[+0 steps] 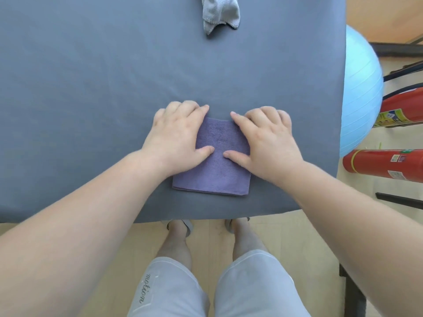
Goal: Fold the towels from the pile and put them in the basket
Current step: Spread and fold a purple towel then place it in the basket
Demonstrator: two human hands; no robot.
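A purple towel, folded into a small square, lies on the grey table near its front edge. My left hand rests flat on the towel's left side, fingers spread and thumb pressing the cloth. On the right side my right hand presses down the same way, index finger at the far edge. A crumpled grey towel lies at the table's far edge, partly cut off by the frame. No basket is in view.
Right of the table stand a light blue exercise ball and two red fire extinguishers. Dark metal bars cross the wooden floor there. My legs and feet show below the table's front edge.
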